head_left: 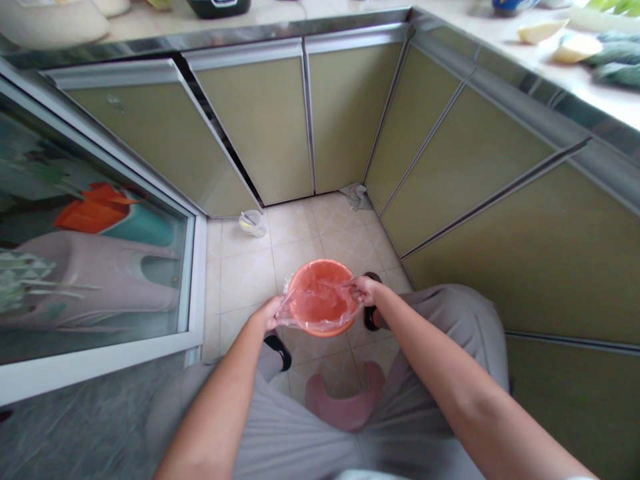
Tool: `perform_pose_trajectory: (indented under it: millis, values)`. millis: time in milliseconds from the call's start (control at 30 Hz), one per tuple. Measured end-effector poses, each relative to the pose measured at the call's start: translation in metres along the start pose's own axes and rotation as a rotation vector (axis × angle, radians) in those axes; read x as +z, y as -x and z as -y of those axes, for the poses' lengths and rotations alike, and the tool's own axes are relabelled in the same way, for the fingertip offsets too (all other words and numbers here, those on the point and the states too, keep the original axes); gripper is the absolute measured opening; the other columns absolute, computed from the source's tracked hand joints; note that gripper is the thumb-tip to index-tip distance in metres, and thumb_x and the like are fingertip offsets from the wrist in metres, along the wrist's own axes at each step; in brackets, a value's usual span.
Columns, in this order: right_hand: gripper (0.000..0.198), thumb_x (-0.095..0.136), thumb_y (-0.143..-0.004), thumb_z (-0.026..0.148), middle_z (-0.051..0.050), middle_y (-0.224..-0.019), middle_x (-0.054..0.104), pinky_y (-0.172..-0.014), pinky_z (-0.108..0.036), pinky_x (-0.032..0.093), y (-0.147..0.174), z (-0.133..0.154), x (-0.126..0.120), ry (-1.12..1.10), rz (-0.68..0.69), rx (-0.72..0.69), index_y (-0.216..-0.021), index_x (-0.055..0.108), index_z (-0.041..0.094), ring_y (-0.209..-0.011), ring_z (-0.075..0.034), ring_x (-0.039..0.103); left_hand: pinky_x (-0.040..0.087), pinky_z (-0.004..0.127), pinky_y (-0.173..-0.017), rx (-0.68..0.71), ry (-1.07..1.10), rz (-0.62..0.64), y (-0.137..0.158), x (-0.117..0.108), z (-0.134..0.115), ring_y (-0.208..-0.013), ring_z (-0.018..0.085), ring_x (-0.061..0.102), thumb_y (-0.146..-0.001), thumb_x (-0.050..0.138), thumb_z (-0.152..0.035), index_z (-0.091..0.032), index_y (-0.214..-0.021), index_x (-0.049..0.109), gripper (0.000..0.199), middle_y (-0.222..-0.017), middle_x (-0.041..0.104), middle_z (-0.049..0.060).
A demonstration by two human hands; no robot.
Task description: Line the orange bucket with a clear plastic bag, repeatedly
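An orange plastic basin (320,330) is between my two hands, above the tiled floor and between my feet. A thin clear plastic bag (325,293) lines it and spreads over its rim. My left hand (271,313) is closed on the bag's edge at the left of the basin. On the right side, my right hand (367,291) has its fingers closed on the bag near the rim. Whether either hand also grips the basin itself, I cannot tell.
A pink stool (345,407) is under me. On the floor are a small clear tub (252,224) and a grey cloth (357,196) in the corner. Cabinets (255,120) stand ahead and right, under a counter. A glass door (100,300) is at left.
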State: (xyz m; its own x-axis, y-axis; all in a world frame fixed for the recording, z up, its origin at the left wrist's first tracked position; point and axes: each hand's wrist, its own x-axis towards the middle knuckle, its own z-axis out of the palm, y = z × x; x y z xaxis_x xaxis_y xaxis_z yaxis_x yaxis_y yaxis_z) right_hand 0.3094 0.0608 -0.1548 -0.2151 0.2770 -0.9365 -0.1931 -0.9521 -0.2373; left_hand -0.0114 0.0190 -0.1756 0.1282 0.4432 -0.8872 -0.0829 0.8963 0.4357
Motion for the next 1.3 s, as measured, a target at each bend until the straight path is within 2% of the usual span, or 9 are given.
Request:
perform_pose_trajectory:
  millis: [67, 167, 400, 533, 667, 833, 967, 1100, 1300]
  values:
    - [0.025, 0.049, -0.099, 0.008, 0.012, -0.050, 0.024, -0.035, -0.014, 0.009, 0.004, 0.002, 0.001, -0.006, 0.004, 0.010, -0.078, 0.044, 0.021, -0.037, -0.004, 0.015, 0.065, 0.041, -0.068, -0.048, 0.049, 0.021, 0.003, 0.000, -0.004, -0.034, 0.006, 0.021, -0.092, 0.055, -0.020, -0.019, -0.076, 0.062, 0.017, -0.045, 0.034, -0.011]
    - [0.021, 0.044, -0.101, 0.009, 0.011, -0.049, 0.026, -0.034, -0.014, 0.011, 0.012, 0.007, 0.002, -0.030, 0.001, -0.037, -0.083, 0.047, 0.019, -0.036, -0.005, 0.017, 0.062, 0.033, -0.059, -0.007, 0.080, -0.031, 0.007, -0.001, -0.012, -0.034, 0.006, 0.024, -0.095, 0.054, -0.022, -0.017, -0.083, 0.065, 0.017, -0.050, 0.044, -0.008]
    - [0.014, 0.041, -0.103, 0.018, 0.008, -0.059, 0.047, -0.035, -0.015, 0.015, 0.045, 0.030, 0.003, -0.125, -0.010, -0.379, -0.110, 0.053, 0.021, -0.037, -0.005, 0.021, 0.045, 0.021, -0.051, 0.344, 0.242, -0.178, 0.014, 0.000, -0.048, -0.051, 0.010, 0.051, -0.090, 0.065, -0.024, -0.018, -0.101, 0.072, 0.014, -0.066, 0.058, -0.003]
    - [0.029, 0.046, -0.097, 0.015, 0.008, -0.064, 0.051, -0.036, -0.016, 0.013, 0.062, 0.042, 0.004, -0.122, 0.033, -0.545, -0.124, 0.052, 0.024, -0.037, -0.005, 0.019, 0.048, 0.022, -0.063, 0.494, 0.296, -0.177, 0.020, 0.008, -0.073, -0.071, 0.013, 0.064, -0.092, 0.064, -0.032, -0.018, -0.102, 0.072, 0.018, -0.093, 0.072, 0.003]
    - [0.046, 0.052, -0.090, 0.016, 0.009, -0.066, 0.052, -0.038, -0.016, 0.010, 0.075, 0.049, 0.008, -0.083, 0.065, -0.639, -0.134, 0.049, 0.028, -0.038, -0.004, 0.018, 0.052, 0.027, -0.076, 0.583, 0.314, -0.128, 0.026, 0.023, -0.093, -0.092, 0.017, 0.070, -0.089, 0.068, -0.037, -0.019, -0.102, 0.071, 0.023, -0.119, 0.073, 0.007]
    - [0.056, 0.060, -0.087, 0.023, 0.010, -0.069, 0.055, -0.038, -0.015, 0.011, 0.100, 0.055, 0.021, -0.022, 0.107, -0.732, -0.142, 0.048, 0.029, -0.039, -0.004, 0.018, 0.052, 0.028, -0.079, 0.739, 0.338, -0.082, 0.048, 0.046, -0.117, -0.093, 0.018, 0.072, -0.081, 0.072, -0.042, -0.018, -0.095, 0.069, 0.028, -0.121, 0.075, 0.008]
    - [0.059, 0.066, -0.089, 0.030, 0.008, -0.073, 0.058, -0.037, -0.014, 0.013, 0.146, 0.054, 0.025, 0.023, 0.124, -0.828, -0.144, 0.048, 0.031, -0.040, -0.003, 0.019, 0.054, 0.029, -0.082, 0.883, 0.279, -0.034, 0.101, 0.054, -0.129, -0.091, 0.020, 0.074, -0.081, 0.075, -0.039, -0.017, -0.088, 0.070, 0.025, -0.110, 0.079, 0.009]
    - [0.054, 0.072, -0.090, 0.043, 0.006, -0.074, 0.060, -0.036, -0.015, 0.015, 0.208, 0.022, 0.013, 0.016, 0.154, -0.880, -0.140, 0.055, 0.028, -0.041, -0.003, 0.019, 0.056, 0.038, -0.094, 0.927, 0.180, 0.045, 0.176, 0.047, -0.110, -0.093, 0.024, 0.075, -0.083, 0.078, -0.035, -0.016, -0.083, 0.072, 0.020, -0.097, 0.080, 0.009]
    - [0.042, 0.075, -0.088, 0.058, 0.007, -0.065, 0.051, -0.036, -0.013, 0.014, 0.276, -0.074, -0.027, -0.072, 0.113, -0.680, -0.109, 0.068, 0.022, -0.042, -0.001, 0.014, 0.057, 0.040, -0.093, 0.680, 0.035, 0.166, 0.273, 0.027, -0.020, -0.095, 0.029, 0.075, -0.090, 0.073, -0.042, -0.017, -0.079, 0.071, 0.027, -0.096, 0.080, 0.012]
